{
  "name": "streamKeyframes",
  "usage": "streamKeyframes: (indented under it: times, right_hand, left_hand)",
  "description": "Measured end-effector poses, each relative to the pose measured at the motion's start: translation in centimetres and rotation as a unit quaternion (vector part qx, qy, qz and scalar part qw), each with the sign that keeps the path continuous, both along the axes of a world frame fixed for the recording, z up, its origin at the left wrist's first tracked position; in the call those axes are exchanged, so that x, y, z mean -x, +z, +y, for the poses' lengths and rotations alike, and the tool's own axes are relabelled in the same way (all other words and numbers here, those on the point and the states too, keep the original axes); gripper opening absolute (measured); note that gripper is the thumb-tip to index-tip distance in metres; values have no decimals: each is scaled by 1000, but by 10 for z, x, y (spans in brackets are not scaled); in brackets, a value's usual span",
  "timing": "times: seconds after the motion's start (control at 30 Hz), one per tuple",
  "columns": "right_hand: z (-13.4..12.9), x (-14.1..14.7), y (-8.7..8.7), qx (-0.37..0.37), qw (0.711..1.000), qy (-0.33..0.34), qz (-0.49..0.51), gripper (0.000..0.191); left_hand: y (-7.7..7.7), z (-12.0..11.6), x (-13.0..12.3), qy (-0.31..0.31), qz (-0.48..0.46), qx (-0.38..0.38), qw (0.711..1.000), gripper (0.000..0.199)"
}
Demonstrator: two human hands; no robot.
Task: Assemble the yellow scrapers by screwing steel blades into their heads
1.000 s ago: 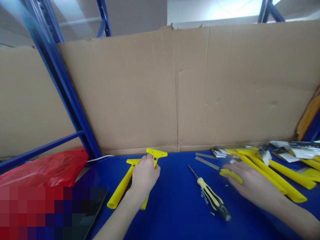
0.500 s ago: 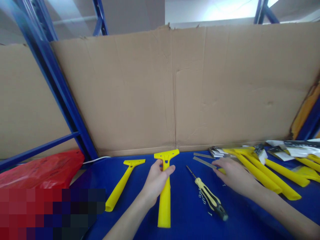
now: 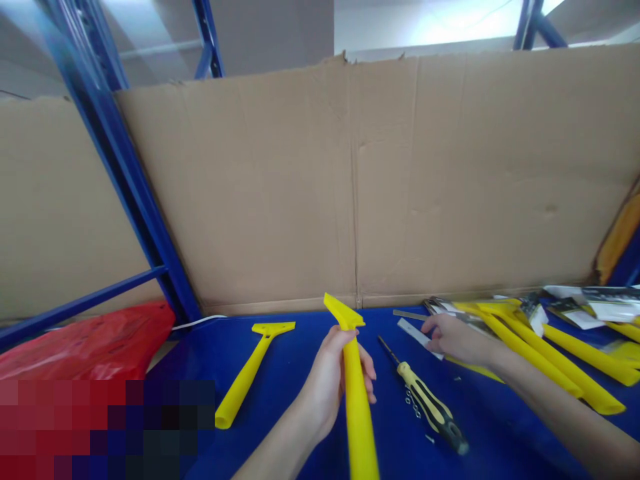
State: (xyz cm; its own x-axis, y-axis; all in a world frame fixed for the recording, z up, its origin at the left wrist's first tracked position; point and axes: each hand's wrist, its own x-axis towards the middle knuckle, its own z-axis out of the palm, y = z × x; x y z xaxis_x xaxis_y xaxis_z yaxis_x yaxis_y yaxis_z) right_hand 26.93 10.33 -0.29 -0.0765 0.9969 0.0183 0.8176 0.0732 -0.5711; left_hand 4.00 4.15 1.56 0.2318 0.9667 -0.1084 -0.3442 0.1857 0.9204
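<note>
My left hand [image 3: 334, 380] is closed around the neck of a yellow scraper handle [image 3: 359, 413], its wide head tilted and pointing away from me. Over at the right, my right hand [image 3: 457, 341] pinches a thin metal blade [image 3: 416, 335] near its right end. A second blade strip [image 3: 410, 314] lies just behind it. Between my hands a screwdriver [image 3: 433, 407] with a cream and black grip rests on the blue surface. Several small nuts [image 3: 413, 402] lie beside it, and a small screw [image 3: 430, 439] is nearby.
Another yellow scraper handle [image 3: 245, 373] lies at the left. More yellow scraper handles [image 3: 540, 353] are heaped at the right with white and black packaging [image 3: 590, 303]. A cardboard sheet [image 3: 280, 193] stands along the back. Beside a blue post [image 3: 150, 220] sits a red plastic bag [image 3: 90, 340].
My left hand has turned the scraper handle, tilting its head and bringing it right and nearer to me. The blade at my right hand has shifted and now shows its broad face.
</note>
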Motion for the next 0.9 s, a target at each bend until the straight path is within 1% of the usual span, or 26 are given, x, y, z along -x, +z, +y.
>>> streamKeyframes:
  times: [0.03, 0.07, 0.17, 0.27, 0.3, 0.37, 0.43, 0.53, 0.63, 0.73, 0.83, 0.9]
  right_hand:
    - [-2, 0, 1, 15, 999, 9, 27, 5]
    - [-4, 0, 3, 26, 998, 13, 55, 5]
    - [-17, 3, 11, 31, 990, -2, 139, 7]
    - [-35, 9, 25, 29, 974, -15, 223, 12]
    - [-41, 11, 29, 34, 965, -11, 258, 14]
    - [-53, 18, 37, 49, 925, -10, 376, 15]
    - [-62, 26, 42, 48, 897, 7, 440, 21]
    - [-71, 38, 44, 20, 870, 37, 492, 31]
    - [-76, 44, 43, 9, 844, 60, 533, 35]
    - [-79, 45, 41, 42, 813, 77, 576, 27]
    - [-79, 45, 39, 88, 777, 83, 617, 20]
    - [-78, 46, 40, 92, 769, 75, 628, 19]
  left_hand:
    - [0, -1, -1, 12, 12, -1, 1000, 20]
    - [-1, -2, -1, 23, 28, 0, 999, 23]
    - [-3, -3, -3, 42, 56, 8, 997, 35]
    - [-5, -3, -6, 62, 38, 5, 997, 33]
    - [-5, -4, -7, 68, 32, 8, 997, 32]
    - [-7, -4, -9, 75, 28, 19, 997, 30]
    - [-8, -5, -11, 75, 31, 24, 996, 29]
    - [-8, -8, -13, 79, 28, 5, 997, 26]
    - [-6, -10, -15, 78, 8, -4, 997, 35]
    - [-4, -12, -15, 64, -18, 1, 998, 42]
    - [-4, -13, -16, 39, -35, 17, 998, 42]
    - [-5, -14, -16, 22, -39, 25, 999, 41]
